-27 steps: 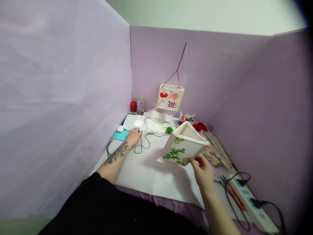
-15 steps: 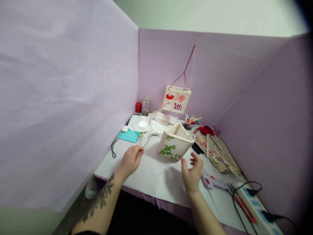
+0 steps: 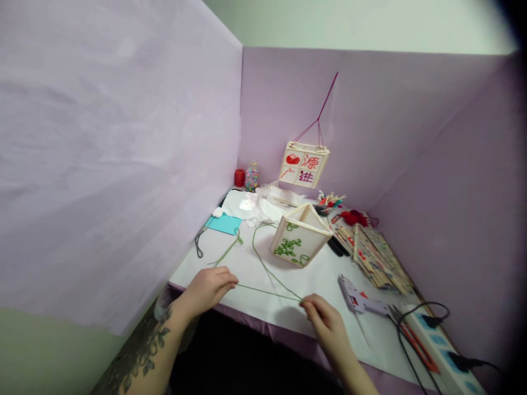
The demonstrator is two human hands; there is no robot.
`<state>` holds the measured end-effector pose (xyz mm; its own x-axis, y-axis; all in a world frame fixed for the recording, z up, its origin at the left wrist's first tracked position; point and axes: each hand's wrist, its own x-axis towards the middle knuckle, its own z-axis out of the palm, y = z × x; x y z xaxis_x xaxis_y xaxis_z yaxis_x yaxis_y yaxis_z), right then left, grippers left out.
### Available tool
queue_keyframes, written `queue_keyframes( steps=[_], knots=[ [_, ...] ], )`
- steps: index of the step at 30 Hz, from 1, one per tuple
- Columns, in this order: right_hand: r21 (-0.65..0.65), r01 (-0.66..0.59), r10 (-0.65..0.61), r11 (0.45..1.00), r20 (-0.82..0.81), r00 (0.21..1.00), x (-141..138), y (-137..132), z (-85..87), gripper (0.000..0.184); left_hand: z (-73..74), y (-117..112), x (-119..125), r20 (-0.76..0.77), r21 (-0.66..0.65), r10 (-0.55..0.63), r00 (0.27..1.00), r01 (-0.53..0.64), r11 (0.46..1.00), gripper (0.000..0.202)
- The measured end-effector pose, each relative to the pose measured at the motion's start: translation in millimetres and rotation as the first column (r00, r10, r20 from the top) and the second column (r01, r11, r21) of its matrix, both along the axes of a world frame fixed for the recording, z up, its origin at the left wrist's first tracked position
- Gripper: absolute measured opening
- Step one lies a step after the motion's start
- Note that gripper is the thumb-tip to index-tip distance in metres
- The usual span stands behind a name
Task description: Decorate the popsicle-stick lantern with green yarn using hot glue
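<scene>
A thin green cord (image 3: 269, 292) runs straight between my two hands, low over the front of the white table. My left hand (image 3: 212, 286) pinches it at one end, and my right hand (image 3: 323, 317) pinches it at the other. From my right fingers the cord loops back across the table toward the lantern. This three-sided white lantern (image 3: 302, 236), framed with pale sticks and decorated with green curls, stands upright just beyond my hands. Another piece of green cord (image 3: 227, 250) lies to its left.
A purple glue gun (image 3: 360, 299) and a power strip (image 3: 442, 345) with cables lie at right, by a pile of flat sticks (image 3: 373, 255). A square lantern (image 3: 304, 164) hangs at the back. A blue card (image 3: 224, 224) and bead jar (image 3: 252, 176) are at left.
Both hands have come lower and nearer the front edge. The right hand, open before, now pinches the green cord, which is stretched between the hands. The view has shifted slightly.
</scene>
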<state>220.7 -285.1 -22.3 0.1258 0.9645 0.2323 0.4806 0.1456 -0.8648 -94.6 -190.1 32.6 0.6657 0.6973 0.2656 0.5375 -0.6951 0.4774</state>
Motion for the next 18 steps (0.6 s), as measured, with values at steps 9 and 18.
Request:
queue_keyframes(
  steps=[9,18],
  knots=[
    [-0.009,0.548,-0.53,0.836,0.245,0.812,68,-30,-22.6,0.043,5.4,20,-16,-0.313,-0.035,0.487,0.815,-0.522,0.852,0.024],
    [-0.124,-0.335,0.317,0.934,-0.144,0.937,-62,9,48.8,0.03,35.4,-27,71,0.085,-0.193,-0.062,0.994,0.077,0.978,0.019]
  ],
)
